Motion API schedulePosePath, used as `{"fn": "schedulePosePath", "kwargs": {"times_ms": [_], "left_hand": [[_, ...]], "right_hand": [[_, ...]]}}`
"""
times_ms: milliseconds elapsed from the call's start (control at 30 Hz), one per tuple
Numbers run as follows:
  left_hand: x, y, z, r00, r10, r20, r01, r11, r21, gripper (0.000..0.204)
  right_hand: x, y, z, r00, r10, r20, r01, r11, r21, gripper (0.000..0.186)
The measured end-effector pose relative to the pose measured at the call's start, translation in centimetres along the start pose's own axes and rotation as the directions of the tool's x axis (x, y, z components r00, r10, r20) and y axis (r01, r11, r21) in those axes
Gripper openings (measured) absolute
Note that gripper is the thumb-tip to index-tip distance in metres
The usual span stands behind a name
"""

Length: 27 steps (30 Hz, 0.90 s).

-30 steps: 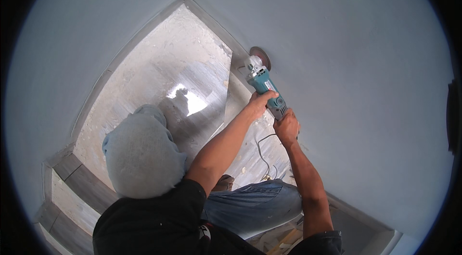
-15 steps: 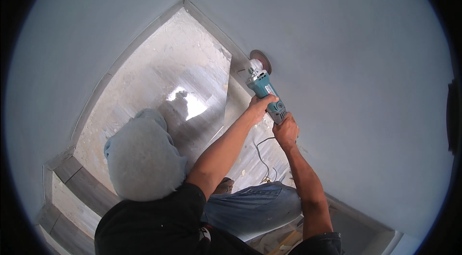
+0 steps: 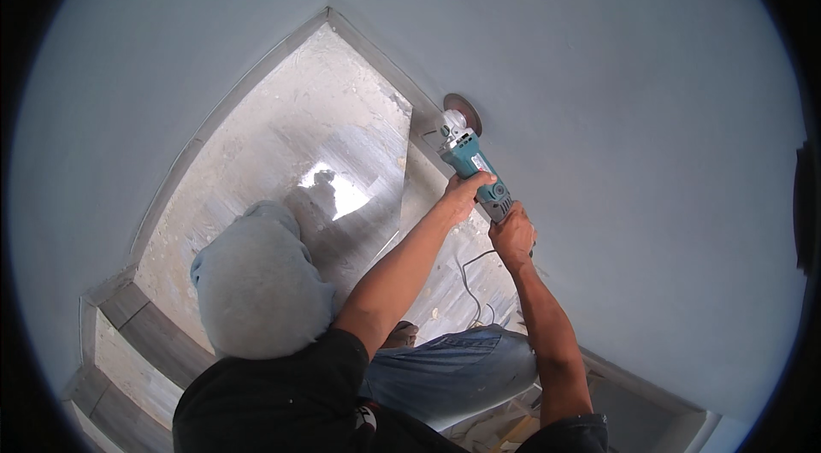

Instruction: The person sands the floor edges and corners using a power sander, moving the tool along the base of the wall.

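Note:
A teal and grey angle grinder (image 3: 470, 153) is in both my hands, its head pointing up toward the blue-grey wall. My left hand (image 3: 464, 195) is closed around the middle of its body, thumb along the top. My right hand (image 3: 513, 235) grips the rear end, where the dark power cord (image 3: 466, 282) trails away. The reddish-brown disc (image 3: 463, 113) stands against or very close to the wall, just above the grey tile skirting (image 3: 385, 65); I cannot tell whether it touches.
Walls meet at a corner above, with skirting (image 3: 192, 145) along both. Dusty light flooring (image 3: 342, 94) carries a bright reflection. My bent knee in faded denim (image 3: 261, 290) is at left. Dark tile steps (image 3: 162, 333) lie lower left, scraps (image 3: 505, 423) below my jeans.
The view has shifted slightly, so the scene sits a little lower. Both hands keep their hold on the angle grinder, whose place against the wall looks nearly the same.

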<state>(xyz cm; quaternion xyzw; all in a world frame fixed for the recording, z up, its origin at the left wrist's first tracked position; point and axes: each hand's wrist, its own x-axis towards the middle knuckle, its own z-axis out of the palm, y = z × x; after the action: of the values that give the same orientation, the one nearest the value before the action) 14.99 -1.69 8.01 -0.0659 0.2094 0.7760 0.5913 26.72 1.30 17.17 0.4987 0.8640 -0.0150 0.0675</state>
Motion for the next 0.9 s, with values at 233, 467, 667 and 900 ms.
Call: {"fn": "schedulePosePath", "kwargs": {"times_ms": [233,467,667,900], "left_hand": [[0.1,-0.3,-0.5,1.000,0.014,0.001,-0.014,1.000,0.025,0.054],[-0.1,-0.1,-0.2,1.000,-0.004,-0.014,0.004,1.000,0.028,0.055],[-0.8,0.6,0.3,0.999,0.043,-0.020,-0.042,0.998,0.047,0.048],[-1.2,0.5,1.0,0.999,-0.005,-0.039,0.008,0.997,0.081,0.054]], "right_hand": [[-0.2,0.3,0.5,0.999,-0.026,-0.027,0.027,0.999,0.023,0.034],[0.0,0.3,0.4,1.000,-0.025,-0.001,0.025,1.000,0.009,0.036],[-0.2,0.1,0.1,0.998,-0.058,-0.035,0.060,0.996,0.064,0.031],[-0.4,0.3,0.0,0.999,-0.030,-0.028,0.031,0.999,0.038,0.031]]}}
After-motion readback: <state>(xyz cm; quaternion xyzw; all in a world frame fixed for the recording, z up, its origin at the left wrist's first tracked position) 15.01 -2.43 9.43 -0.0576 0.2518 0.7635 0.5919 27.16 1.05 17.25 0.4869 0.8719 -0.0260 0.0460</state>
